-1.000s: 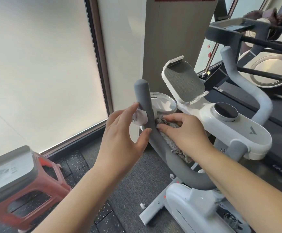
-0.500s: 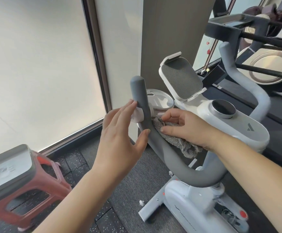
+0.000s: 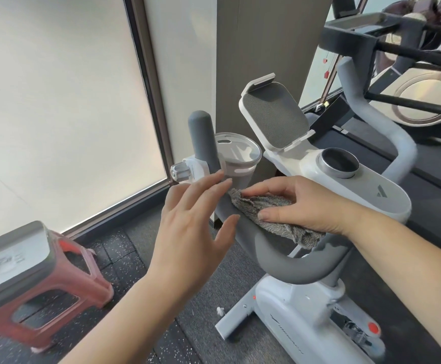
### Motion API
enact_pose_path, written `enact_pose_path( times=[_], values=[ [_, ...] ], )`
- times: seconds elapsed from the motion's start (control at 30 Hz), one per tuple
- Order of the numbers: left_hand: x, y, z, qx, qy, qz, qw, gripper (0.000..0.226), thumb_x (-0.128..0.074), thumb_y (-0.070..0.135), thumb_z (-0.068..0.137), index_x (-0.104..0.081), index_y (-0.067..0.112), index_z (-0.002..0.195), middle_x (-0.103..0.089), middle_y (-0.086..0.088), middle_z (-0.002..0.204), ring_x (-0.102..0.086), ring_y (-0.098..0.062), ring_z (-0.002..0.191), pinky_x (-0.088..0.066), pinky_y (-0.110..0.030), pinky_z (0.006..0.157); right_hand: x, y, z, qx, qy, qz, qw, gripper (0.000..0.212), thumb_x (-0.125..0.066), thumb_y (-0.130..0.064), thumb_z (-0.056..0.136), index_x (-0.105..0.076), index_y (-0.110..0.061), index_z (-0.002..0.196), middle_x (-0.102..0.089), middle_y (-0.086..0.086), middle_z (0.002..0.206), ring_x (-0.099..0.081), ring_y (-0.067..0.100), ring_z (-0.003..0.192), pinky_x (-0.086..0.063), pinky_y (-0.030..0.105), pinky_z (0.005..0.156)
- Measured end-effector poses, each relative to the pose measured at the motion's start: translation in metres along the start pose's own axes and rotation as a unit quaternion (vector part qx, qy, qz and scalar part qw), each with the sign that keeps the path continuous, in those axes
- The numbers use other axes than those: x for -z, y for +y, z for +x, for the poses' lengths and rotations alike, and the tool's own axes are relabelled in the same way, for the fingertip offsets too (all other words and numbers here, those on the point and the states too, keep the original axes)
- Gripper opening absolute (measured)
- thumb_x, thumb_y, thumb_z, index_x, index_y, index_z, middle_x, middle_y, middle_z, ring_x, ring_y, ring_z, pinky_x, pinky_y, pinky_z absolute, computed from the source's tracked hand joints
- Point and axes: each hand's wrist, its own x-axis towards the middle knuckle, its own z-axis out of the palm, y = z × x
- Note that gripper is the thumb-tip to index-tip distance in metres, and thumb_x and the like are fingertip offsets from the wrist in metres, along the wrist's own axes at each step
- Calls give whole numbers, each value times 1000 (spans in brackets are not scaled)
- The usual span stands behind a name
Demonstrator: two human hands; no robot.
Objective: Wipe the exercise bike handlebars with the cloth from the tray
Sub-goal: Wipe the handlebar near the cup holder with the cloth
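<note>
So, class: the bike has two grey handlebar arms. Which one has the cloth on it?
The darker left arm, nearest the window; the right hand holds the cloth there.

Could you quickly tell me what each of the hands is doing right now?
Left hand: open, fingers spread beside the grey handlebar, holding nothing.
Right hand: holding the grey cloth against the handlebar.

Fuzzy grey terry cloth (image 3: pixel 271 216), matt grey foam handlebar (image 3: pixel 274 256), glossy white plastic console (image 3: pixel 387 195)

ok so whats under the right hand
The grey cloth lies under the right hand, pressed onto the left handlebar. The stretch of bar beneath the cloth is covered and cannot be seen.
</note>
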Motion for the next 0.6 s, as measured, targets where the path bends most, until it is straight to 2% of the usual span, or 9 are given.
enact_pose_path(
  times=[0.1,0.23,0.3,0.43,0.6],
  values=[
    [-2,4,-3,7,-4,2,1000,46,-65,35,82,-59,21,126,-55,11,133,-50,-19,115,-32,-28,104,3,-4,-3,1,-11,-30,999,46,-70,-6,82,-63,-45,105,-62,-44,98,-56,-18,104,-35,-1,88],
    [-5,7,-5,19,1,-3,1000,44,-63,34,83,-59,21,125,-56,10,132,-50,-19,114,-34,-32,105,8,-6,-8,-17,-20,-37,999,33,-75,-13,79,-69,-36,103,-67,-31,99,-59,-18,95,-36,-2,82],
    [-6,9,-6,26,6,-8,1000,43,-62,33,84,-60,21,125,-56,10,132,-51,-19,115,-36,-35,104,10,-6,-12,-24,-30,-40,998,31,-77,-16,78,-69,-36,100,-67,-29,96,-59,-19,91,-36,-3,79],
    [-8,14,-9,37,3,-7,999,43,-60,36,84,-59,23,125,-56,12,132,-51,-19,115,-36,-33,104,16,-4,-18,-46,-68,-82,993,27,-77,-23,77,-68,-38,97,-69,-20,104,-61,-11,95,-39,0,83],
    [-11,25,-16,40,-10,6,999,42,-60,39,83,-60,28,124,-56,15,131,-49,-18,111,-33,-28,102,23,-2,-26,-48,-113,-105,987,26,-76,-22,78,-67,-41,93,-69,-18,106,-61,-8,98,-40,2,87]
  ],
)
